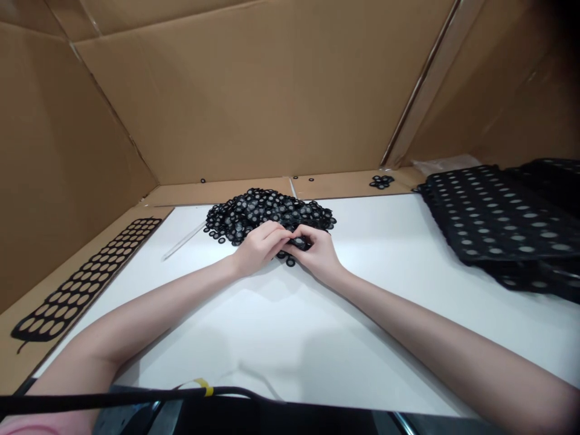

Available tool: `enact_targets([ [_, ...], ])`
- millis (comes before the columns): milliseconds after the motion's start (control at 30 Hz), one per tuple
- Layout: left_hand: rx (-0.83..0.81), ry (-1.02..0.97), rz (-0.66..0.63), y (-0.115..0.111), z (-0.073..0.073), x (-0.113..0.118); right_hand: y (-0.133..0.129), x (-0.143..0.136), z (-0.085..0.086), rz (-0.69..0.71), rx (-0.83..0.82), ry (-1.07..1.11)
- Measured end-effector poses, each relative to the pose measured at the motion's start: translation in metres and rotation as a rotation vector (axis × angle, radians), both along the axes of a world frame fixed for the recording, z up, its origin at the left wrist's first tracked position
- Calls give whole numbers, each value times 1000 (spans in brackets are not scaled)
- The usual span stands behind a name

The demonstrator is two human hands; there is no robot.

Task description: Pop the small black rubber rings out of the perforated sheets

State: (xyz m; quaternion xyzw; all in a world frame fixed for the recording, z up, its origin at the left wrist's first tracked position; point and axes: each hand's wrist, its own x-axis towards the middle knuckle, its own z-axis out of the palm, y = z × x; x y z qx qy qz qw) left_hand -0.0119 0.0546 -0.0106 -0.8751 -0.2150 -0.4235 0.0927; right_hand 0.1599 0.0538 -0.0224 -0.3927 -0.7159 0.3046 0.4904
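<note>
A heap of small black rings [267, 208] with pale centres lies on the white board [272, 320], and both hands meet at its front edge. My left hand [261, 246] has its fingers pinched together; what lies between them is too small to make out. Touching its fingertips, my right hand [315, 249] curls thumb and forefinger around several of the black rings. A few loose rings [290, 262] lie just below the fingertips.
A black perforated strip [86, 281] lies on cardboard at the left. A clear thin stick [183, 241] is left of the heap. Stacked black perforated sheets [502, 211] are at the right. A small ring cluster [381, 182] sits behind. Cardboard walls [272, 90] surround the board; a black cable [181, 394] crosses the front.
</note>
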Motion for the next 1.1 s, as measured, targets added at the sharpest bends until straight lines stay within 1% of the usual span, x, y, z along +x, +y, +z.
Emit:
enact_targets([
  [67,8,-3,20,0,0,0,1,0,-1,10,0,-8],
  [167,69,35,44,1,0,1,2,1,-3,30,27,-39],
  [300,109,67,19,1,-1,5,0,0,-4,60,66,-69],
  [467,110,23,15,-1,1,8,-3,-3,-1,110,67,-65],
  [633,33,-38,-6,-4,4,9,-2,-5,-1,115,40,-68],
  [800,-25,-104,30,-2,9,6,-1,-6,-3,77,23,-56],
  [933,-83,-112,44,-1,11,5,-2,-5,-1,97,-1,-46],
  [1000,-166,-129,48,-1,12,5,-2,-5,0,102,-17,-47],
  [1100,-382,-250,90,1,14,4,-2,-5,1,92,-3,-76],
])
